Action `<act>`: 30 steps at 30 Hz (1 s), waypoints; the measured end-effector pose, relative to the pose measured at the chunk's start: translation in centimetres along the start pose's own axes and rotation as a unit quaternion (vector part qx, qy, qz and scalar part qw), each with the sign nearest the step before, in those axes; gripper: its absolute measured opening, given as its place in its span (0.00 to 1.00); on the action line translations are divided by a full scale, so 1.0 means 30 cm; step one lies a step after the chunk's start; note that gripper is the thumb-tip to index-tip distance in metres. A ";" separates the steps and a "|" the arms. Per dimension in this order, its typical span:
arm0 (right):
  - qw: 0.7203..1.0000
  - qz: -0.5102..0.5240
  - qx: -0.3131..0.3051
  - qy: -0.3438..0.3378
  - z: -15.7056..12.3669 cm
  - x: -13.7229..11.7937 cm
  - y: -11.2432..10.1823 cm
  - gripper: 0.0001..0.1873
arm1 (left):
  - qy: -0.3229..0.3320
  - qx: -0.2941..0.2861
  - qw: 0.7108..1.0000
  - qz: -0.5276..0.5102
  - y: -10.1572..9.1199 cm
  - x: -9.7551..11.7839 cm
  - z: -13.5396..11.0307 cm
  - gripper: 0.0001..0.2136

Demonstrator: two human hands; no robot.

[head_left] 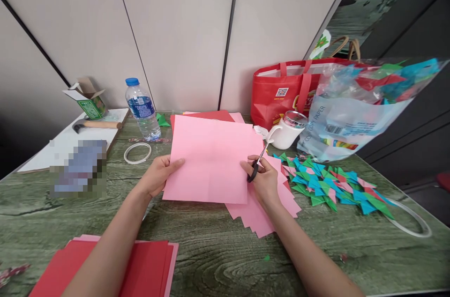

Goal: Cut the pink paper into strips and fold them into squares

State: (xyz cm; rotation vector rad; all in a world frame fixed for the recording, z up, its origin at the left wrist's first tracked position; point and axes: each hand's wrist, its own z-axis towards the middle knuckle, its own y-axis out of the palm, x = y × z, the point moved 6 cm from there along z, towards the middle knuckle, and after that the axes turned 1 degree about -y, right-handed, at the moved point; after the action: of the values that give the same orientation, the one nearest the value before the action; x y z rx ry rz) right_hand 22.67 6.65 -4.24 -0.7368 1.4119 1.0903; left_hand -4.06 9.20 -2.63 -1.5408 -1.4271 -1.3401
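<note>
Head view: near left, a red paper stack (140,269) lies on the table (225,250); mid-table, the left hand (160,175) pinches the pink sheet (211,161) by its left edge while the right hand (263,182) grips scissors (258,163) at its right edge; farther right stand a white jar (288,133) and a red bag (281,95)

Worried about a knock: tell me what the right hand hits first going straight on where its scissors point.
Likely the white round jar with a shiny lid, just beyond the black-handled scissors in the right hand; depth is unclear.
</note>
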 end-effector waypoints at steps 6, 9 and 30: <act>0.999 -0.012 0.027 -0.015 0.000 0.000 -0.011 0.19 | -0.026 -0.049 0.998 0.032 0.038 -0.015 -0.014 0.18; 0.999 -0.023 0.026 -0.034 -0.008 -0.019 -0.008 0.18 | -0.008 -0.023 0.999 0.023 0.040 -0.010 -0.009 0.17; 0.877 0.042 -0.447 0.173 -0.285 0.041 0.252 0.24 | 0.127 0.098 0.986 -0.039 0.035 0.090 -0.047 0.11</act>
State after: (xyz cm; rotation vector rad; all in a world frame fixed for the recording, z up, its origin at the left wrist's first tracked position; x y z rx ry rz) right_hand 12.27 1.80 -4.60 -1.6034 1.1826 1.7720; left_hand -3.69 8.52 0.48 -1.1526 -1.4223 -1.3440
